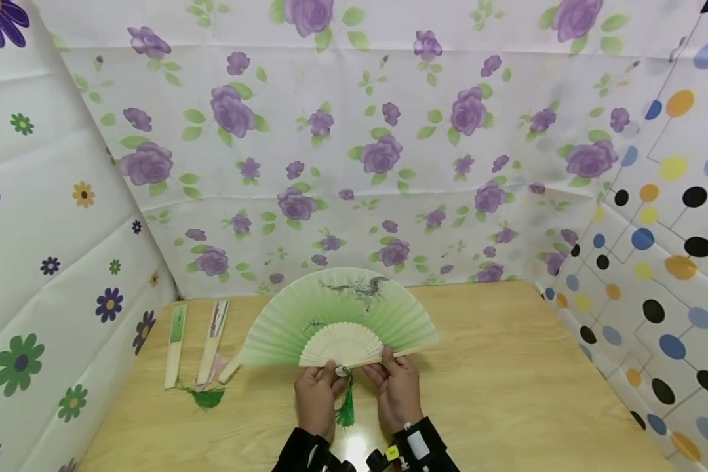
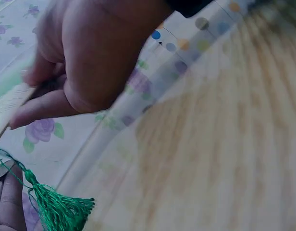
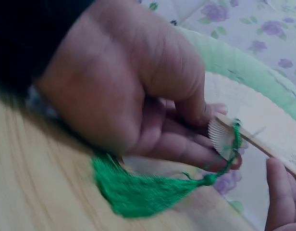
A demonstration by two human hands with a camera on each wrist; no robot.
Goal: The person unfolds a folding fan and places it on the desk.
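An open green fan [image 1: 339, 318] stands spread in the lower middle of the head view, just above the desk [image 1: 507, 367], held up by both hands at its base. The left hand [image 1: 316, 393] pinches the left outer rib near the pivot; the right hand [image 1: 396, 387] pinches the right outer rib, thumb on top. In the right wrist view the fingers [image 3: 186, 144] curl round the pale ribs close to the pivot, so this hand is closed on the fan, not spread. The left wrist view shows the left hand [image 2: 85, 62] with thumb and fingers narrowed on the fan's edge at the left of the frame.

A green tassel [image 1: 346, 406] hangs from the pivot between the two hands.

What could go wrong, as I judge it: the grip sits only on the thin outer ribs, so a pull too far apart could strain the paper leaf or the pivot; a loose pinch on one side could let the fan sag or fold askew; and the tassel cord could catch between the ribs or under a finger.

Count: one open fan; three folded fans [image 1: 203, 344] lying side by side at the lower left on the desk, the rightmost partly hidden behind the open one; two green tassels, one on the held fan and a second tassel [image 1: 208, 396] by the folded ones; two hands.
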